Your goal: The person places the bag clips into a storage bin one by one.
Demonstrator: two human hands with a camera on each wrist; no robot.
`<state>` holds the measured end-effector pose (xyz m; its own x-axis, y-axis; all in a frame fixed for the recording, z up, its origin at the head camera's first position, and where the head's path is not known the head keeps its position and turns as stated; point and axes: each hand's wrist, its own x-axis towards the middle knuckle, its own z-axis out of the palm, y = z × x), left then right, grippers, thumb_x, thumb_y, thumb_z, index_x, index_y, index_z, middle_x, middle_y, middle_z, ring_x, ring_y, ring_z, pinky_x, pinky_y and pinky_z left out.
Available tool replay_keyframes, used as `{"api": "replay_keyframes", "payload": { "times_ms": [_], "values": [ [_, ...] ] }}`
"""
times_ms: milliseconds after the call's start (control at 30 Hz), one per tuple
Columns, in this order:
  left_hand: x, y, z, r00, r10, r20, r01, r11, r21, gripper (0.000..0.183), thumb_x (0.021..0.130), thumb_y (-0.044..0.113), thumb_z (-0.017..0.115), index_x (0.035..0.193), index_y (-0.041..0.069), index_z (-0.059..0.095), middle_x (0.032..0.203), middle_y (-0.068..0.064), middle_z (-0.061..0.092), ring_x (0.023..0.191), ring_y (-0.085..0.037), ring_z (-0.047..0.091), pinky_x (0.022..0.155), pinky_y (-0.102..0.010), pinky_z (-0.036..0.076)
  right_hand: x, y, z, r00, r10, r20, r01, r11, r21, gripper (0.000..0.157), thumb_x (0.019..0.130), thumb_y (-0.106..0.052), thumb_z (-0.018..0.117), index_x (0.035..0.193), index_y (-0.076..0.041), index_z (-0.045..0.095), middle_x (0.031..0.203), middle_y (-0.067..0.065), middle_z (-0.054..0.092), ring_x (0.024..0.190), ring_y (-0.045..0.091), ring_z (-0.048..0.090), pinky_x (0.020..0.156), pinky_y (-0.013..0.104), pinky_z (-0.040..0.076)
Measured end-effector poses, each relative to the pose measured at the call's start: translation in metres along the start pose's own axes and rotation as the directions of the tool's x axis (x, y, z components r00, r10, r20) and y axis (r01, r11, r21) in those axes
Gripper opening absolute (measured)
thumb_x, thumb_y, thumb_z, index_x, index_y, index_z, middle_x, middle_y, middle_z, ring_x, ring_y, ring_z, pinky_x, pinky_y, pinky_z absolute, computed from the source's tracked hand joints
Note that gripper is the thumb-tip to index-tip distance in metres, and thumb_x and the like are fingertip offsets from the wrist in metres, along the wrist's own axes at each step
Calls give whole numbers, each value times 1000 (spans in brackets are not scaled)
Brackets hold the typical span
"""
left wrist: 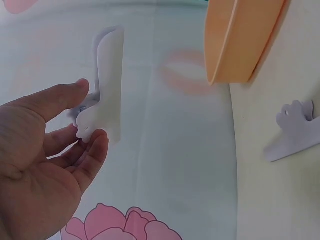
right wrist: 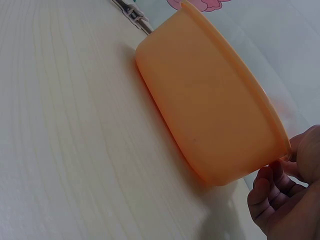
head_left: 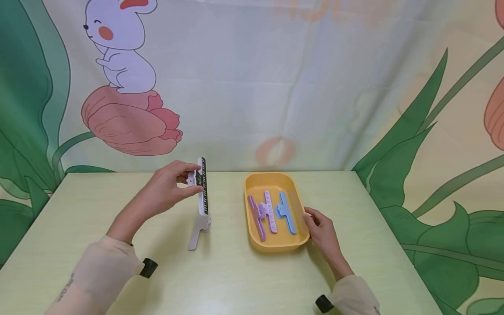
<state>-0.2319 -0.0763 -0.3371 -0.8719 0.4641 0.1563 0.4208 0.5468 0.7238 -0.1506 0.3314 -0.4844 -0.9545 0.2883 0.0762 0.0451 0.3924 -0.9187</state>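
My left hand (head_left: 164, 189) pinches a white clip (left wrist: 111, 82) with a black piano-key strip, holding it upright above the table. Thumb and fingertips grip its handle side. Just below it in the head view, a second white clip (head_left: 198, 229) lies on the table; the left wrist view also shows this clip (left wrist: 297, 125). My right hand (head_left: 323, 232) pinches the right rim of a yellow tray (head_left: 277, 246), thumb at the edge and fingers curled beneath. Inside the tray lie a purple clip (head_left: 257, 221), a lilac patterned clip (head_left: 271, 214) and a blue clip (head_left: 288, 214).
The pale wooden table (head_left: 232, 280) ends at a hanging curtain (head_left: 252, 87) printed with a rabbit, flowers and leaves. Black straps (head_left: 148, 267) sit at both wrists, over beige sleeves.
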Motion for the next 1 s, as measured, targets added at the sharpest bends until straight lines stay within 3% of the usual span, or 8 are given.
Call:
{"api": "replay_keyframes", "payload": {
  "times_ms": [567,1000],
  "values": [
    [12,10,22,998,51,25,-50,998,-29,52,92,13,80,138,-2,61,120,-16,61,107,-31,66,95,-48,54,0,0,0,1000,-7,-4,7,1000,-4,32,104,-13,62,132,1,68,85,15,58,68,13,50,55,19,41],
    [25,20,47,995,79,66,-74,994,-79,53,92,13,80,138,-4,61,119,-15,61,105,-28,65,93,-41,56,0,-1,1,1000,-2,-6,2,1000,-3,32,104,-13,62,132,2,67,85,16,58,68,14,50,54,20,41]
  ]
}}
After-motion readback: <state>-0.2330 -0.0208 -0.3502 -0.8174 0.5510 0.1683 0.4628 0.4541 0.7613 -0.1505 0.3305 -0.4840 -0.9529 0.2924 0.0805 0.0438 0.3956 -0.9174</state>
